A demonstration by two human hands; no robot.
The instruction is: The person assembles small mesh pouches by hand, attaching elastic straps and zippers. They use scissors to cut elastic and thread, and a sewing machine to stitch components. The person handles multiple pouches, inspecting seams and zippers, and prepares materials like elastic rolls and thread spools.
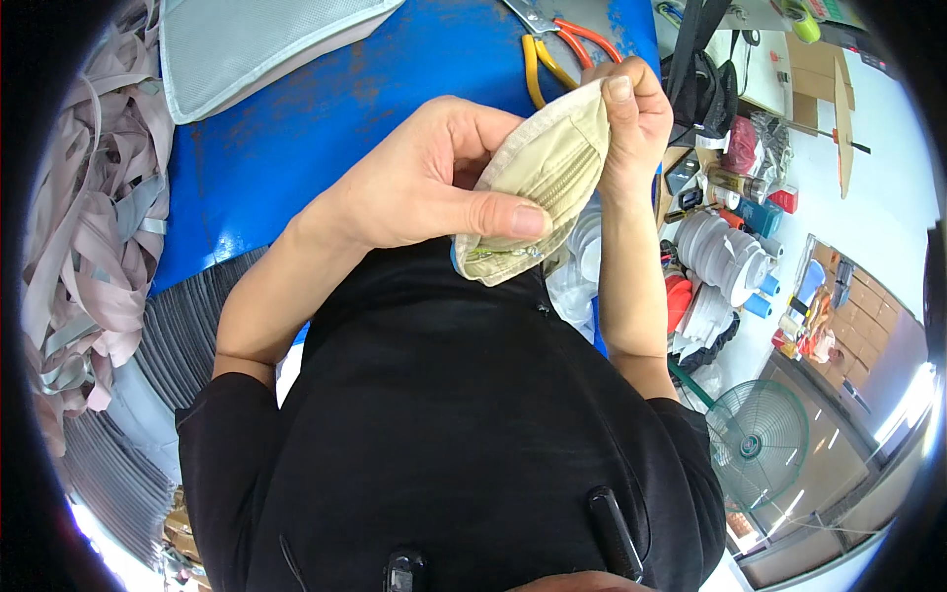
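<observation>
A small khaki fabric pouch [552, 178] is held up in front of my chest, over the near edge of the blue table [326, 138]. It has a pale bound edge, and a ribbed line like a zipper runs along its face. My left hand [444, 178] grips its left side, the thumb pressed flat on the front and the fingers hidden behind. At the pouch's upper right corner, my right hand [636, 118] pinches the bound edge between thumb and fingers. Just beyond, scissors [582, 39] with orange handles and a yellow-handled tool [538, 71] lie on the table.
A grey fabric panel [256, 49] lies at the table's far left. Tangled pinkish-grey strips [99, 217] hang along the left side. To the right are white rolls [725, 257], a green fan [755, 444] and a crowded shelf area. Dark stacked sheets [187, 326] sit below the table's left edge.
</observation>
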